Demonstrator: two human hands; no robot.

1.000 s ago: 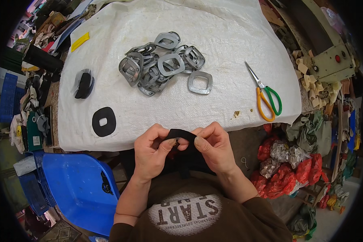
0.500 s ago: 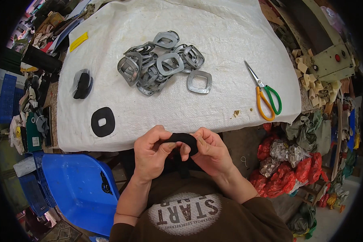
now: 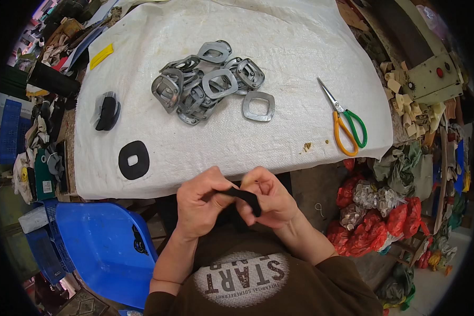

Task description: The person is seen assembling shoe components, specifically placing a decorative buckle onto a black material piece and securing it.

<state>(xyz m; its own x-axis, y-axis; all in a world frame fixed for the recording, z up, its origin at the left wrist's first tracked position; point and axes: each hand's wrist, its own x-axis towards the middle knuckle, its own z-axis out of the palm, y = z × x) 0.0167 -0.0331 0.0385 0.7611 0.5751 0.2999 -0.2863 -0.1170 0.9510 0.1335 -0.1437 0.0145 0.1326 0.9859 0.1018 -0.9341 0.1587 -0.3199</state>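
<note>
Just off the near edge of the table, both my hands grip one soft black padded piece [image 3: 243, 196], which is bent and seen almost edge-on. My left hand [image 3: 201, 203] pinches its left end between thumb and fingers. At its right end, my right hand [image 3: 271, 197] has the fingers curled round it. A flat black pad [image 3: 134, 160] with a small square hole lies on the white cloth to the left. Beyond my hands is a heap of grey square frames [image 3: 195, 92], with one grey frame [image 3: 258, 106] apart at its right.
Scissors [image 3: 342, 118] with orange and green handles lie at the table's right. Black pieces in clear wrap [image 3: 108, 111] and a yellow strip [image 3: 101, 56] are at the left. A blue tub [image 3: 97, 247] stands low on the left; red bags [image 3: 363, 231] are on the right.
The black piece has turned from showing a broad curved face to a thin edge. My right fingers have curled further round it, and both hands still hold it.
</note>
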